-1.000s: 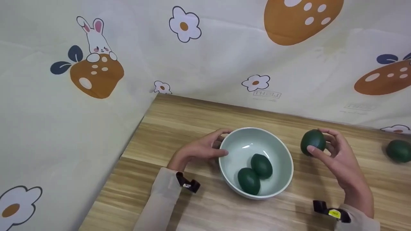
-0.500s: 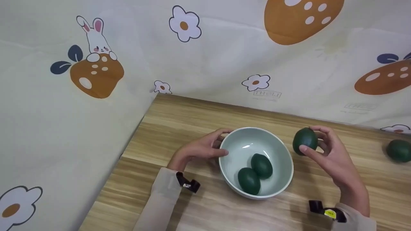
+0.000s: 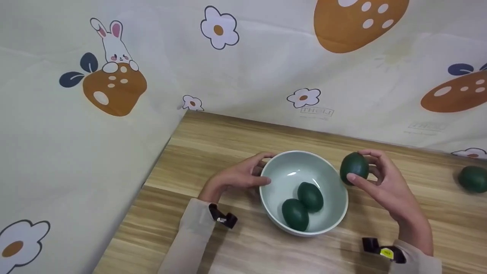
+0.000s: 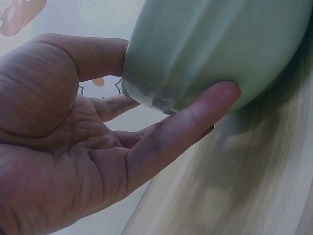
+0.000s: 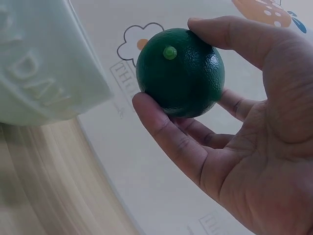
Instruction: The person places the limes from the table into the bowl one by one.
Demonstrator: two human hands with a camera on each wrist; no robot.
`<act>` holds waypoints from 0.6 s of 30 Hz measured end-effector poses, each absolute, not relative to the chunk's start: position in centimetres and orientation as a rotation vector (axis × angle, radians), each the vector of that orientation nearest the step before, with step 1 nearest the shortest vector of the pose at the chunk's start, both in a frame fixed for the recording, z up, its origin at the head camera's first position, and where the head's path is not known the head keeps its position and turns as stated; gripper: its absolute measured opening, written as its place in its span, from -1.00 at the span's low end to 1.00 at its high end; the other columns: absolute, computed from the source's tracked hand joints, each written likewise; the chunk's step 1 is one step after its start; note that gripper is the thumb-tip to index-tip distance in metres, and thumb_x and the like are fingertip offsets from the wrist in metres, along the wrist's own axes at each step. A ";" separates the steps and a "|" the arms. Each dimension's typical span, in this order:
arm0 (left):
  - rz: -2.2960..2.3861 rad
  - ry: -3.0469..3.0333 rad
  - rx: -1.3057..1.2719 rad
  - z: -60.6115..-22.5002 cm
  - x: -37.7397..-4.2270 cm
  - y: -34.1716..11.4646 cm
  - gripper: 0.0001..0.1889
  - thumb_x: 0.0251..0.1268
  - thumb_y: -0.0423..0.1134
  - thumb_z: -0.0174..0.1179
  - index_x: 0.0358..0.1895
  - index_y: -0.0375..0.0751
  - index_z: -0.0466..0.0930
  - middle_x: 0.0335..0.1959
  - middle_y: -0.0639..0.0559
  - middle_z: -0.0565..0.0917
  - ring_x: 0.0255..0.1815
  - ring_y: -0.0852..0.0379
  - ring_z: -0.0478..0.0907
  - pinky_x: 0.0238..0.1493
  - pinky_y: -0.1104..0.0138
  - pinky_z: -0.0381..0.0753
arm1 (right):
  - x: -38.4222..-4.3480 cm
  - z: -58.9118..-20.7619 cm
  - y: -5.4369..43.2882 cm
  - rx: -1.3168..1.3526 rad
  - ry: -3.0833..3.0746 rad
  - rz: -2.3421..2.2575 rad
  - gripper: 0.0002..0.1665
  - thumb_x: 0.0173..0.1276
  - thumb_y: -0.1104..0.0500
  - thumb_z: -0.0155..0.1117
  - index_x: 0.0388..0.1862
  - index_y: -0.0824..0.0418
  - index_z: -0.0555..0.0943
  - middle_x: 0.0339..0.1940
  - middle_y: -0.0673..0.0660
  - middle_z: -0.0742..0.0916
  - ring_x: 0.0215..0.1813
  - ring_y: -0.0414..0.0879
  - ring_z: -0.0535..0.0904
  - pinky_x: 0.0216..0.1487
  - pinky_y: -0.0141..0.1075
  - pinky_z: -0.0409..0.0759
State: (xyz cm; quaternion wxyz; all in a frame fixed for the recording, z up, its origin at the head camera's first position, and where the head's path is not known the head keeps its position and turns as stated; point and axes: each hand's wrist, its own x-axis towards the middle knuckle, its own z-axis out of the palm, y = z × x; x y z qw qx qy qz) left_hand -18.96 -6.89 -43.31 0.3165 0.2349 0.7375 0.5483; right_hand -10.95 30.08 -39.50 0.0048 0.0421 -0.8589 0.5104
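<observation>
My right hand [image 3: 393, 186] holds a dark green avocado [image 3: 354, 168] between thumb and fingers, at the bowl's right rim in the head view. In the right wrist view that avocado [image 5: 178, 78] shows a pale green stem spot and stands apart from the bowl's outer wall [image 5: 44, 63]. My left hand [image 3: 239, 174] grips the pale green bowl [image 3: 279, 182] on its left side, thumb at the rim. The left wrist view shows its fingers [image 4: 186, 125] against the bowl's ribbed outside [image 4: 205, 49]. Inside lie two avocados [image 3: 295, 215], touching each other.
Another avocado [image 3: 473, 179] lies on the wooden table [image 3: 213, 137] at the far right, partly cut off by the frame. A patterned cloth [image 3: 251, 76] hangs along the table's back and left edges.
My right hand has moved left with the avocado, from beside the bowl up to its right rim. The left hand, the bowl and the two avocados inside have stayed put.
</observation>
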 end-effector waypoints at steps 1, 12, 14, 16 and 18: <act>1.444 1.942 0.620 -43.3 -19.0 -6.9 -0.22 0.46 -0.38 0.25 0.66 0.06 0.17 0.51 -0.31 0.43 0.49 -0.27 0.51 0.29 0.02 0.73 | -11.0 -39.5 30.0 0.137 -2.691 1.597 -0.26 0.44 0.12 0.47 0.49 0.11 0.34 0.28 0.04 0.54 0.19 -0.40 0.63 0.07 -0.49 0.70; 1.477 1.919 0.603 -43.4 -18.8 -6.8 -0.24 0.46 -0.41 0.23 0.64 0.03 0.19 0.48 -0.33 0.44 0.45 -0.23 0.54 0.29 0.04 0.73 | -11.1 -39.4 28.9 0.174 -2.706 1.618 -0.26 0.42 0.10 0.50 0.46 0.13 0.35 0.27 0.12 0.56 0.17 -0.32 0.67 0.05 -0.42 0.72; 1.471 1.924 0.604 -43.3 -18.8 -6.8 -0.25 0.46 -0.40 0.24 0.64 0.03 0.19 0.48 -0.33 0.44 0.44 -0.23 0.55 0.29 0.04 0.73 | -11.1 -39.4 28.8 0.178 -2.717 1.611 -0.25 0.42 0.09 0.50 0.46 0.13 0.36 0.28 0.13 0.56 0.17 -0.31 0.67 0.06 -0.43 0.71; 1.468 1.929 0.606 -43.3 -18.8 -6.8 -0.25 0.46 -0.39 0.24 0.64 0.04 0.20 0.48 -0.33 0.44 0.44 -0.23 0.55 0.28 0.05 0.73 | -11.2 -39.4 28.7 0.182 -2.729 1.610 -0.25 0.43 0.08 0.50 0.47 0.13 0.35 0.29 0.15 0.55 0.18 -0.30 0.65 0.07 -0.44 0.71; 1.462 1.936 0.612 -43.4 -18.8 -6.8 -0.25 0.46 -0.38 0.25 0.64 0.04 0.20 0.47 -0.33 0.45 0.44 -0.23 0.55 0.29 0.04 0.73 | -11.1 -39.4 28.6 0.181 -2.733 1.617 -0.25 0.42 0.08 0.50 0.47 0.13 0.35 0.30 0.16 0.55 0.18 -0.29 0.65 0.07 -0.44 0.71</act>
